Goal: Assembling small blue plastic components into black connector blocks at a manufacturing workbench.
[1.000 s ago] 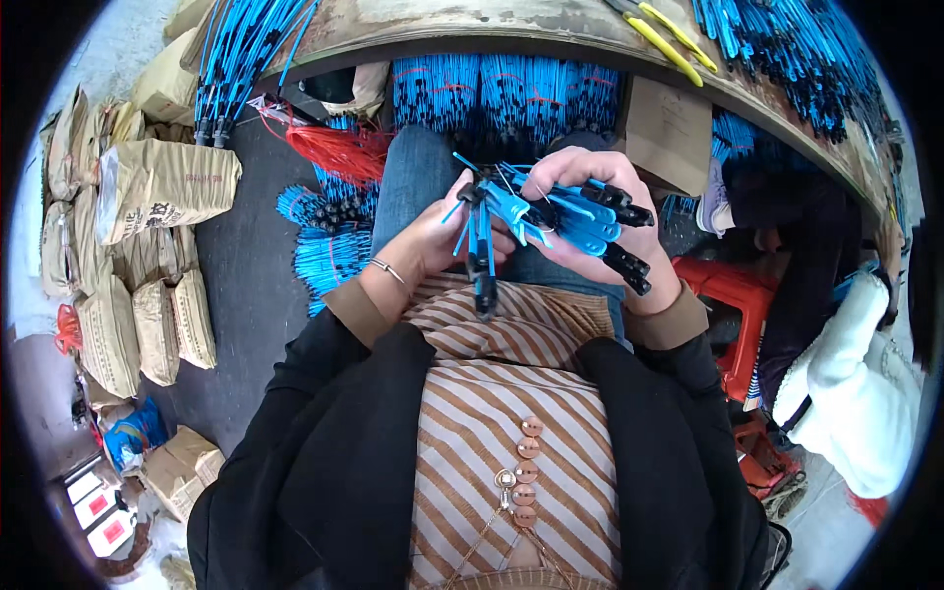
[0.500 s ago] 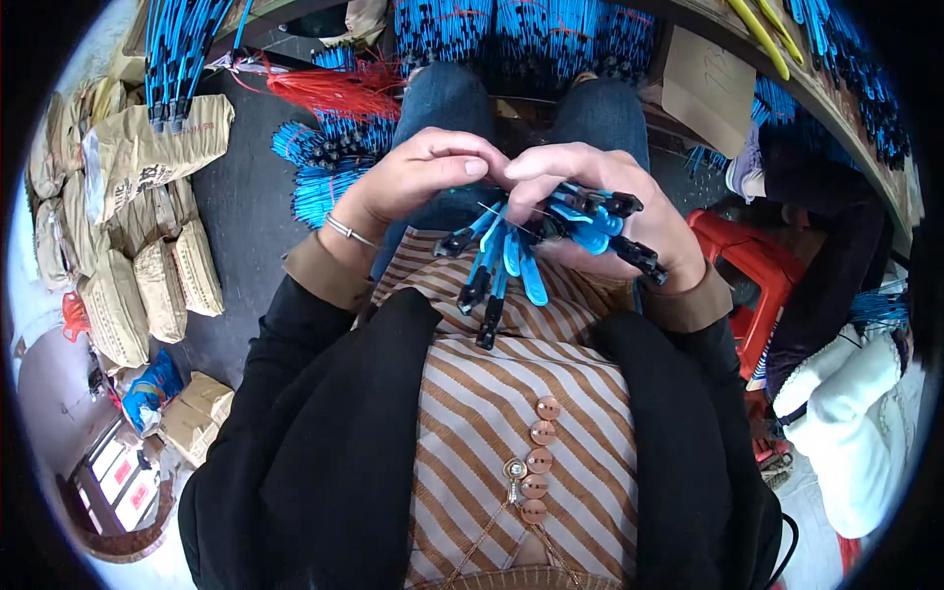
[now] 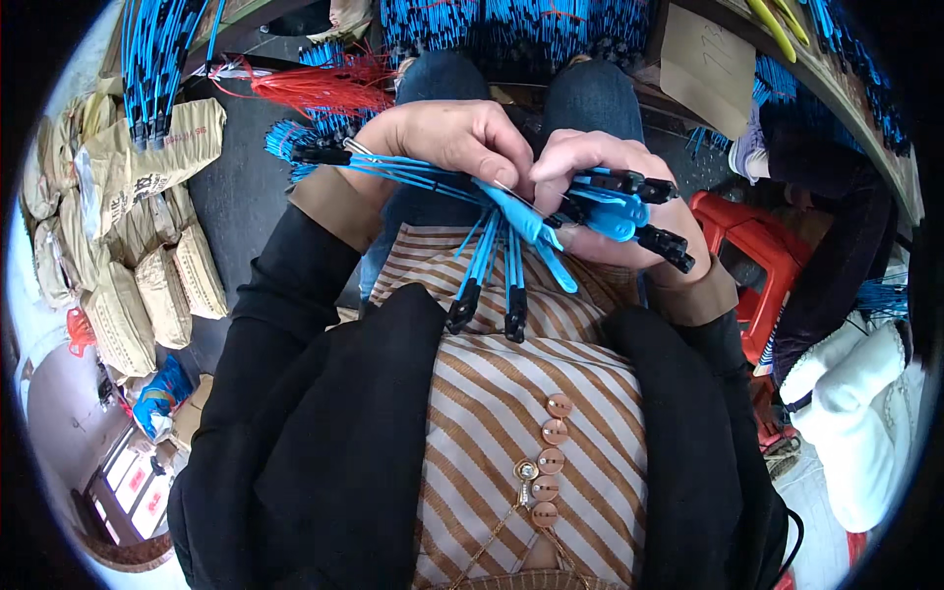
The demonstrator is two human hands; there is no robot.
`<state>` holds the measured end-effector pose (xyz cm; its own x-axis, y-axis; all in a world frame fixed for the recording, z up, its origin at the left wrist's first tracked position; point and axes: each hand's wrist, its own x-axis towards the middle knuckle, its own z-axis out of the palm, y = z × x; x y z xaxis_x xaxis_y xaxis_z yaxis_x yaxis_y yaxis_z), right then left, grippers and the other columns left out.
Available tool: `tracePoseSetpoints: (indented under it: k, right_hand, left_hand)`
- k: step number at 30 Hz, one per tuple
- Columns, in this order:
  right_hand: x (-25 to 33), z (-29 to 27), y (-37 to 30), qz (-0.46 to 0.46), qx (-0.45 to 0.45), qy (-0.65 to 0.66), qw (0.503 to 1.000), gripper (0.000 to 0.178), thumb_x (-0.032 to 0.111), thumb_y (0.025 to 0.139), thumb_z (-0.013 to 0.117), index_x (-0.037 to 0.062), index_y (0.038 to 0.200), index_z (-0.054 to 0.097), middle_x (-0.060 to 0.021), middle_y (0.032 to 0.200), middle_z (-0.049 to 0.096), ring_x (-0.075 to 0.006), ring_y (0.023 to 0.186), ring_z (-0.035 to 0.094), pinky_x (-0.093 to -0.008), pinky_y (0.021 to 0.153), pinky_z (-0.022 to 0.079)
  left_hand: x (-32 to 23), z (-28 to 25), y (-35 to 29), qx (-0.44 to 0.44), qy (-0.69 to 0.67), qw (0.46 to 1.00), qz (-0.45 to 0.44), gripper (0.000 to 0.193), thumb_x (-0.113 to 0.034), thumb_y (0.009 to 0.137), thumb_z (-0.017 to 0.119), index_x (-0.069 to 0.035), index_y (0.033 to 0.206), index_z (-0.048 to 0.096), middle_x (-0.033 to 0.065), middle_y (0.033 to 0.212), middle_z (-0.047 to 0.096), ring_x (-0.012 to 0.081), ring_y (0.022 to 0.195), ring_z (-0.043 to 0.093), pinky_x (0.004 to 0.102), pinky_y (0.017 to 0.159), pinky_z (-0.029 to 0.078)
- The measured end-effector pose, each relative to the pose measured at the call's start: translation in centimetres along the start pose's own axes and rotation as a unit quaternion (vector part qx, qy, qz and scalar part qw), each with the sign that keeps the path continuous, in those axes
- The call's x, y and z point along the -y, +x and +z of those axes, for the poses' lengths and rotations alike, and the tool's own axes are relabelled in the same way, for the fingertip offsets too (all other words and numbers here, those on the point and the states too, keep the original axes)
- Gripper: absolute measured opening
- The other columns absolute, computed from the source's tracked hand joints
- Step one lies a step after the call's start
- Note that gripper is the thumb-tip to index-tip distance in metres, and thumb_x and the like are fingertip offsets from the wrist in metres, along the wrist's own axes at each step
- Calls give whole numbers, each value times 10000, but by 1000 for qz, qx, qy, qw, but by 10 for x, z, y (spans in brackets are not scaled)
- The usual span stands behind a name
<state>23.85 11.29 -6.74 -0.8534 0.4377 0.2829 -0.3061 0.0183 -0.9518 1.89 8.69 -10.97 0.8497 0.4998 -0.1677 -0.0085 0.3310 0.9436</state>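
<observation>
Both hands meet over the lap in the head view, closed on a bunch of blue cables (image 3: 492,246) with black plugs. The left hand (image 3: 447,138) pinches several strands between thumb and fingertips; those strands run nearly level out to the person's left, ending in black plugs (image 3: 320,154) just past the wrist. The right hand (image 3: 615,197) grips the other part of the bunch, where blue ends and black plugs (image 3: 661,241) stick out to the right and slightly downward across its palm. From the point where the hands touch, more strands hang toward the striped shirt (image 3: 521,413), their long axis almost vertical, plugs lowest. Beyond the knees lies a heap of blue cables (image 3: 511,25), and a red bundle (image 3: 315,84) sits on the floor to the left, near stacked brown paper sacks (image 3: 147,246). A red stool (image 3: 752,251) stands to the right.
</observation>
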Motion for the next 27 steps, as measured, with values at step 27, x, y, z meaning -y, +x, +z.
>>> tracePoseSetpoints:
  k: [27]
  right_hand:
    - [3, 5, 1, 55, -169, -2, 984, 456, -13, 658, 698, 8, 1098, 578, -62, 844, 634, -136, 731, 591, -241, 695, 486]
  left_hand:
    - [16, 10, -40, -297, -5, 955, 3, 139, -123, 775, 679, 11, 813, 676, 85, 716, 645, 151, 608, 591, 243, 613, 484]
